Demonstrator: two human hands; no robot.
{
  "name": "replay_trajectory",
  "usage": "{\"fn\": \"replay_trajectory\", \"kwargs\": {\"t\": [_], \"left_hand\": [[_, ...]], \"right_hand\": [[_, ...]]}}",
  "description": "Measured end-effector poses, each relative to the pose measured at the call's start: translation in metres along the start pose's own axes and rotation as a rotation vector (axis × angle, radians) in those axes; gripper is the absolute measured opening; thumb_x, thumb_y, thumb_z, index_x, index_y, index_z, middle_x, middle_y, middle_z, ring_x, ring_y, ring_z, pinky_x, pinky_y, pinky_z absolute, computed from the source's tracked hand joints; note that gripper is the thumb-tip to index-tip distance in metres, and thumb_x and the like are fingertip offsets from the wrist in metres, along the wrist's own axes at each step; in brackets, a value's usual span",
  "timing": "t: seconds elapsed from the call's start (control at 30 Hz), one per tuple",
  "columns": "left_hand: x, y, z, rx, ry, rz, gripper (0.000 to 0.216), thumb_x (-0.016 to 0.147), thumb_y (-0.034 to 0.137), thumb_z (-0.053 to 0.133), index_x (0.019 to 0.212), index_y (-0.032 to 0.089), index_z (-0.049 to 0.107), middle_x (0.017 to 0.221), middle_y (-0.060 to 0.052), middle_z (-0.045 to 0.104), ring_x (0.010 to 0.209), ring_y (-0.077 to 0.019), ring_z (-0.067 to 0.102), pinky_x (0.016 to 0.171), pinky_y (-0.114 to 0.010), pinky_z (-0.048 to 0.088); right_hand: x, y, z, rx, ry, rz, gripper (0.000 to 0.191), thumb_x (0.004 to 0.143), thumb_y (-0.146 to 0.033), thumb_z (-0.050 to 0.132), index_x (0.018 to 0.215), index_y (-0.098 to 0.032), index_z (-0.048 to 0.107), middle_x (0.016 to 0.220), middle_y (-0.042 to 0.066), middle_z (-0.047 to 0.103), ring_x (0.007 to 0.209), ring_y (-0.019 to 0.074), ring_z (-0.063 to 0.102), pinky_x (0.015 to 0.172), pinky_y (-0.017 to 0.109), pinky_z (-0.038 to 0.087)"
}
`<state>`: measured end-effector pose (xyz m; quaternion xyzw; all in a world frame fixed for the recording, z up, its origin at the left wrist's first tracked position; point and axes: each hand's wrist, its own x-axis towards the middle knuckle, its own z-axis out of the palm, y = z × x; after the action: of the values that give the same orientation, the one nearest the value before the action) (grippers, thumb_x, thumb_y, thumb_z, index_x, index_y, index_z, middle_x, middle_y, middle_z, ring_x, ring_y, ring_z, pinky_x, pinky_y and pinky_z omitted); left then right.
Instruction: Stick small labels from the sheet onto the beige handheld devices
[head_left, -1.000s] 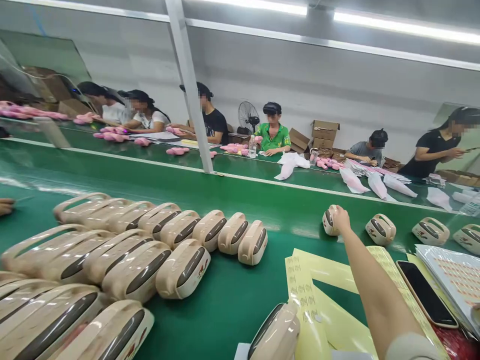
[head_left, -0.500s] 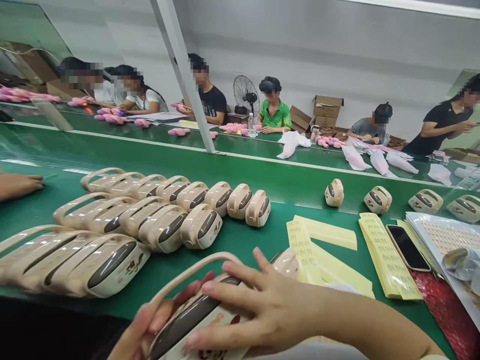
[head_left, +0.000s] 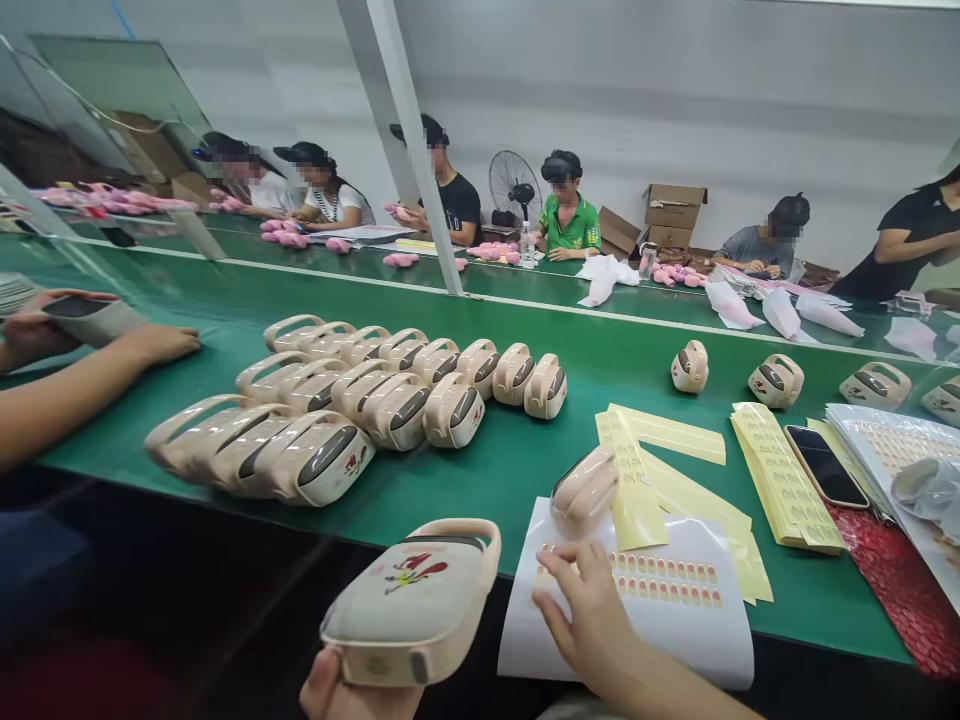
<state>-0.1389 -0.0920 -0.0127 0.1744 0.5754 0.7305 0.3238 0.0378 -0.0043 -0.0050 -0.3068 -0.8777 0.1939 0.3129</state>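
Note:
My left hand (head_left: 360, 695) grips a cream portable speaker (head_left: 420, 600) from below, tilted so that its pale front with a red printed figure faces up and its carrying handle points right. My right hand (head_left: 577, 610) is over the left end of a white sticker sheet (head_left: 637, 640), thumb and forefinger apart beside the small red-and-gold stickers (head_left: 667, 580). Whether a fingertip touches a sticker is too blurred to tell. Just beyond that hand another cream speaker (head_left: 585, 490) sits at the sheet's far edge.
Rows of similar speakers (head_left: 315, 460) fill the left middle of the green table (head_left: 480, 500). To the right lie yellow label sheets (head_left: 787, 490), a phone (head_left: 825, 465) and red wrap (head_left: 896, 590). A co-worker's arms (head_left: 97, 380) are at left; several people sit across.
My right hand has left the speaker and moved to the sticker sheet. The left hand has turned the speaker face up. The view has shifted; the co-worker's arms at left now show a device.

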Motion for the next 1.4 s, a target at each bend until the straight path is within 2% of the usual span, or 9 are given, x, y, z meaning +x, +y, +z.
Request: {"fn": "replay_trajectory", "kwargs": {"t": [0.13,0.23,0.43,0.6,0.7,0.8,0.9,1.1,1.4], "left_hand": [[-0.004,0.014,-0.01,-0.165,-0.002,-0.14,0.066,0.072,0.071,0.031,0.127,0.037,0.046,0.104,0.002,0.072,0.112,-0.029,0.056,0.087,-0.044,0.053],[-0.009,0.019,-0.012,-0.21,-0.037,-0.168,0.063,0.072,0.066,0.039,0.128,0.037,0.045,0.103,0.004,0.072,0.112,-0.0282,0.056,0.089,-0.043,0.052],[-0.006,0.014,-0.004,-0.37,0.057,-0.18,0.068,0.065,0.072,0.045,0.122,0.036,0.051,0.104,0.004,0.072,0.117,-0.0274,0.052,0.086,-0.039,0.053],[0.004,-0.004,-0.009,-0.585,0.064,-0.173,0.071,0.061,0.067,0.055,0.123,0.034,0.051,0.111,0.001,0.069,0.107,-0.0314,0.059,0.08,-0.044,0.055],[0.005,-0.019,-0.015,-0.807,-0.11,-0.182,0.057,0.07,0.064,0.051,0.121,0.039,0.052,0.106,0.003,0.071,0.095,-0.0254,0.066,0.079,-0.037,0.055],[0.001,-0.032,-0.007,-0.908,-0.365,-0.166,0.046,0.079,0.062,0.042,0.117,0.041,0.055,0.108,0.004,0.07,0.098,-0.0205,0.065,0.089,-0.034,0.049],[-0.006,-0.039,0.012,-0.933,-0.638,-0.108,0.05,0.085,0.062,0.024,0.119,0.041,0.053,0.119,0.007,0.064,0.111,-0.0161,0.057,0.095,-0.031,0.043],[-0.015,-0.042,0.033,-0.806,-0.733,-0.051,0.066,0.083,0.065,0.001,0.118,0.043,0.053,0.124,0.01,0.06,0.113,-0.0143,0.056,0.088,-0.029,0.048],[-0.014,-0.055,0.028,-0.75,-0.743,-0.062,0.065,0.083,0.064,0.0,0.125,0.044,0.045,0.122,0.008,0.062,0.116,-0.017,0.053,0.092,-0.034,0.045]], "right_hand": [[-0.021,0.023,0.04,-0.272,-0.003,-0.081,0.028,0.083,-0.009,0.048,0.11,-0.013,0.056,0.082,0.011,0.059,0.073,0.0242,0.054,0.064,0.04,0.05],[-0.023,0.03,0.049,-0.393,0.027,-0.193,0.033,0.086,-0.003,0.034,0.107,-0.01,0.058,0.075,0.01,0.058,0.066,0.0226,0.05,0.059,0.038,0.046],[-0.024,0.035,0.048,-0.368,0.083,-0.286,0.037,0.086,-0.001,0.03,0.096,-0.011,0.064,0.068,0.01,0.055,0.06,0.0214,0.046,0.053,0.035,0.039],[-0.024,0.038,0.058,-0.281,0.145,-0.212,0.036,0.088,-0.008,0.036,0.065,-0.017,0.063,0.058,0.005,0.053,0.056,0.0179,0.046,0.053,0.031,0.037],[-0.015,0.023,0.047,-0.017,0.116,0.013,0.027,0.086,-0.019,0.049,0.061,-0.018,0.061,0.06,0.003,0.058,0.055,0.015,0.049,0.052,0.027,0.038],[-0.001,-0.003,0.022,0.679,0.053,0.462,0.02,0.075,-0.036,0.064,0.066,-0.018,0.064,0.062,0.001,0.062,0.059,0.0151,0.054,0.055,0.026,0.041],[0.013,-0.025,0.0,1.114,0.11,0.673,0.031,0.061,-0.047,0.074,0.062,-0.018,0.064,0.058,0.0,0.061,0.059,0.0149,0.052,0.058,0.026,0.04],[0.021,-0.036,-0.012,1.173,0.167,0.742,0.035,0.049,-0.048,0.079,0.054,-0.017,0.063,0.051,-0.002,0.055,0.055,0.0121,0.044,0.055,0.025,0.034],[0.018,-0.044,-0.015,1.133,0.228,0.803,0.041,0.047,-0.054,0.075,0.052,-0.018,0.056,0.054,-0.001,0.053,0.058,0.0144,0.043,0.057,0.027,0.036]]}}
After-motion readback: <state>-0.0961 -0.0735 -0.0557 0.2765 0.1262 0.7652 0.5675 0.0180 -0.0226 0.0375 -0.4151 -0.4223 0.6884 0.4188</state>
